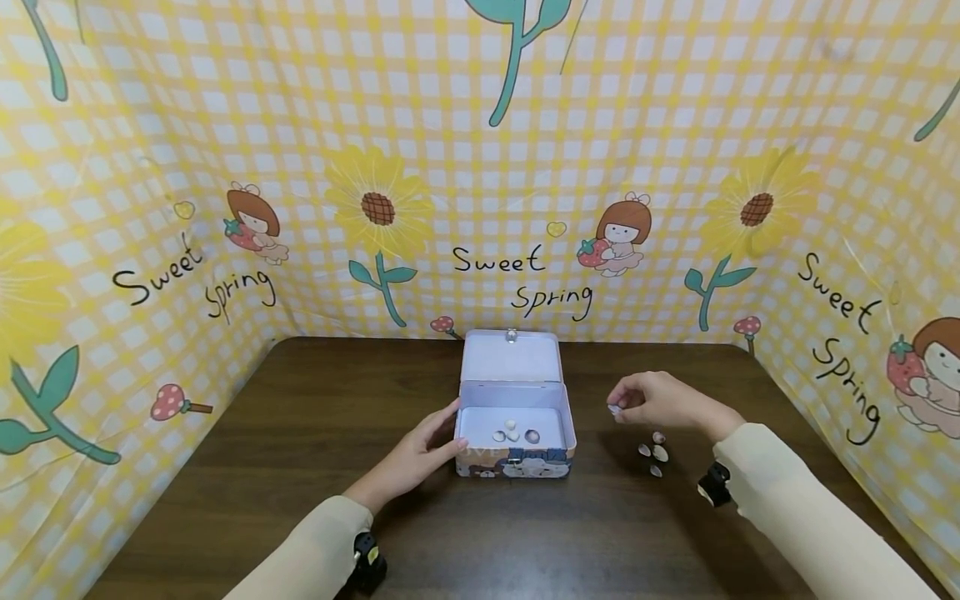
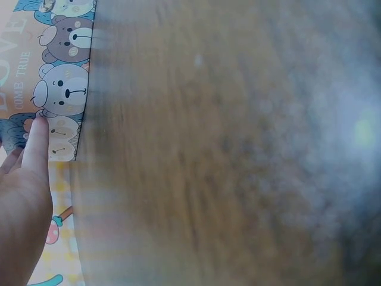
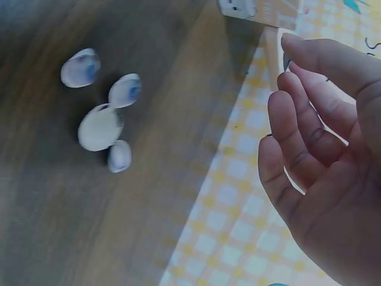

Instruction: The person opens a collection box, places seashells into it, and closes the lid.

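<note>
A tin box (image 1: 516, 464) with a bear print stands on the table, its lid (image 1: 512, 357) raised. Inside lie several seashells (image 1: 532, 436). My left hand (image 1: 411, 461) rests against the box's left side, fingers extended, the thumb touching the front; in the left wrist view the thumb (image 2: 38, 143) lies on the printed face. To the right of the box, above the table, my right hand (image 1: 660, 402) pinches a small seashell (image 1: 615, 409) between thumb and fingertips. Mostly hidden by the fingers, that shell barely shows in the right wrist view.
Several loose seashells (image 3: 100, 127) lie in a cluster on the dark wooden table (image 1: 300, 433), below my right hand. A yellow checked cloth (image 1: 495, 183) with printed flowers hangs behind the table and along both sides.
</note>
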`<action>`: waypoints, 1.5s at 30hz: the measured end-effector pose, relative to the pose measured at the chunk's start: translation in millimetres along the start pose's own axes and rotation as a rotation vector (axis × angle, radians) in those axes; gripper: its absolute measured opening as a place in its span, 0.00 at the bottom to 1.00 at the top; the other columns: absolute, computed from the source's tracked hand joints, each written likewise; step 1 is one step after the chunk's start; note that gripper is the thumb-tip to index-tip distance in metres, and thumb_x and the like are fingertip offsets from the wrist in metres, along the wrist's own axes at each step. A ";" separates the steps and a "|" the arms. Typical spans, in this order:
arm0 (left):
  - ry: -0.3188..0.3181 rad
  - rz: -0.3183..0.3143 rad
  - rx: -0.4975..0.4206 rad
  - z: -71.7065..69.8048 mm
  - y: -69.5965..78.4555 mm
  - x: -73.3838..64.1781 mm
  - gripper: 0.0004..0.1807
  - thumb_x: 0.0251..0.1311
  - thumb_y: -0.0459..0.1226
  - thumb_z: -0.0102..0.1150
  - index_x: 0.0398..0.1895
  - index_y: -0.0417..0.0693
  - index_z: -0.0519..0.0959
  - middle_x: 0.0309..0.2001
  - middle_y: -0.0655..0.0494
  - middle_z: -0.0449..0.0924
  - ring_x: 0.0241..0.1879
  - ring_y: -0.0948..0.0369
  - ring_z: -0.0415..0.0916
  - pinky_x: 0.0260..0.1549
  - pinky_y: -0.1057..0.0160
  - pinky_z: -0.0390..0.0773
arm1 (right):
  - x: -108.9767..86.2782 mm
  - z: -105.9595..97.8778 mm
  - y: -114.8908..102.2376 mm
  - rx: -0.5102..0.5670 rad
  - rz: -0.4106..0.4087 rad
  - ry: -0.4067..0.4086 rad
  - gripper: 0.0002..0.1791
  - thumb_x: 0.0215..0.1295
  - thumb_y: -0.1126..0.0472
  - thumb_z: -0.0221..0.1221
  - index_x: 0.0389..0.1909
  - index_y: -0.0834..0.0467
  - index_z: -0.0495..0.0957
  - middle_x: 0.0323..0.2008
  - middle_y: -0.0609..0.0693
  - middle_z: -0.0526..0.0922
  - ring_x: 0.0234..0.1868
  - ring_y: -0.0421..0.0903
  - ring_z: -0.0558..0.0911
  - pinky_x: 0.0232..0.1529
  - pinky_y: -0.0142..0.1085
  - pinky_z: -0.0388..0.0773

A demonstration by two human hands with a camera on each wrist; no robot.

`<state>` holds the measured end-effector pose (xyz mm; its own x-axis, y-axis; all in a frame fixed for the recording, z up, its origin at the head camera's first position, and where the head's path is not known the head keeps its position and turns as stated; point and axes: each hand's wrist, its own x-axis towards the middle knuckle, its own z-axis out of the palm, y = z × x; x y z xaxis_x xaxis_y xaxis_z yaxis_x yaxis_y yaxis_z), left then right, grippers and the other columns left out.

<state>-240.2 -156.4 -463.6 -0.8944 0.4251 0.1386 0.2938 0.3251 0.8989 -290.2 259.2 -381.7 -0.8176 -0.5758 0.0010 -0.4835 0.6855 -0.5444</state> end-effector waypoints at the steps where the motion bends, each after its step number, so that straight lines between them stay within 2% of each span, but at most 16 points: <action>1: 0.000 -0.004 0.000 0.0 0.1 -0.1 0.39 0.72 0.43 0.58 0.80 0.49 0.52 0.74 0.37 0.55 0.71 0.42 0.59 0.64 0.40 0.65 | 0.8 -1.2 -2.2 0.002 -0.009 0.001 0.09 0.65 0.58 0.67 0.42 0.57 0.84 0.34 0.42 0.84 0.37 0.40 0.82 0.39 0.37 0.79; 17: -0.001 -0.009 0.002 -0.5 -1.3 0.7 0.39 0.72 0.43 0.58 0.80 0.50 0.53 0.74 0.38 0.55 0.71 0.43 0.59 0.64 0.40 0.64 | 23.5 -4.4 -26.6 0.010 -0.089 -0.003 0.10 0.63 0.59 0.68 0.42 0.60 0.84 0.33 0.43 0.83 0.35 0.40 0.81 0.39 0.35 0.79; 32: -0.008 0.030 -0.019 -1.2 -2.4 1.5 0.39 0.73 0.42 0.58 0.80 0.46 0.52 0.74 0.36 0.56 0.71 0.41 0.59 0.62 0.41 0.66 | 62.3 9.6 -54.3 -0.011 -0.133 -0.031 0.08 0.64 0.62 0.67 0.43 0.58 0.85 0.33 0.42 0.82 0.36 0.41 0.80 0.39 0.36 0.79; 45: -0.009 0.014 -0.010 -1.3 -4.1 2.2 0.39 0.73 0.42 0.58 0.80 0.48 0.53 0.74 0.37 0.56 0.71 0.42 0.60 0.63 0.41 0.66 | 94.0 25.2 -80.7 0.008 -0.138 -0.087 0.09 0.65 0.62 0.65 0.44 0.57 0.85 0.37 0.43 0.83 0.40 0.42 0.80 0.41 0.36 0.79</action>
<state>-243.8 -157.9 -466.4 -0.8873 0.4370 0.1476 0.3030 0.3110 0.9008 -320.2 138.5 -358.8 -0.7131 -0.7010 0.0037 -0.5867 0.5939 -0.5506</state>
